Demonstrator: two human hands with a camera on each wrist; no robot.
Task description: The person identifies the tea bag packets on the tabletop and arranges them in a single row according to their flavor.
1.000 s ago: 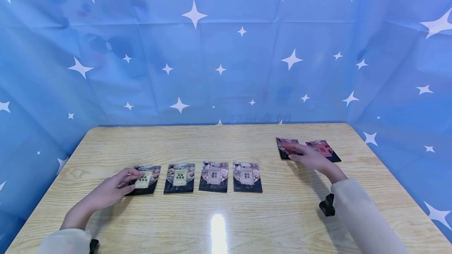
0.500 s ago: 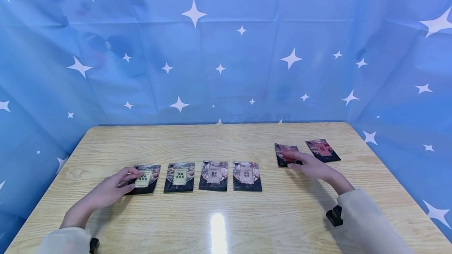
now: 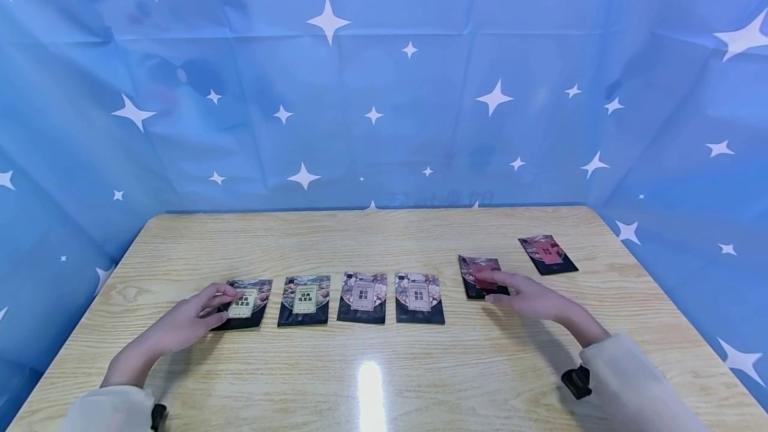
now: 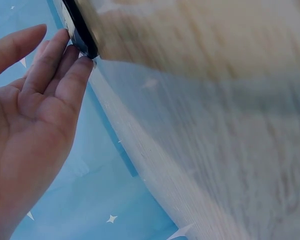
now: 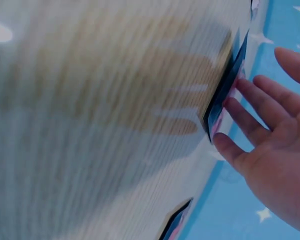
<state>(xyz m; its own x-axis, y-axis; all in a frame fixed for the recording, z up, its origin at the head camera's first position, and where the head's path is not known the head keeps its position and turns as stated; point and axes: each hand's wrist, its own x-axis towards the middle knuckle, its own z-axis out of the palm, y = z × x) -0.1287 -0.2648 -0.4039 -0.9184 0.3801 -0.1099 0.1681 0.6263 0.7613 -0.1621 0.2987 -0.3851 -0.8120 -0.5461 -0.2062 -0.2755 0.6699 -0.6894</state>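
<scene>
My right hand rests its fingertips on a tea packet with a red label and a dark lower band. In the right wrist view, nearly straight fingers touch the face of that packet, and the thumb stands apart from it. At the left end of a row, my left hand has its fingers on a tea packet with a pale green label. The left wrist view has this packet edge-on at the fingertips of the left hand.
Between the hands lie a second green-label packet and two pink-label packets, one left and one right. Another red-label packet lies tilted farther back at the right. A starry blue cloth stands behind the wooden table.
My right hand has slid the red-label packet toward me and slightly left, away from the other red-label packet and nearer the row. The left hand has stayed in place.
</scene>
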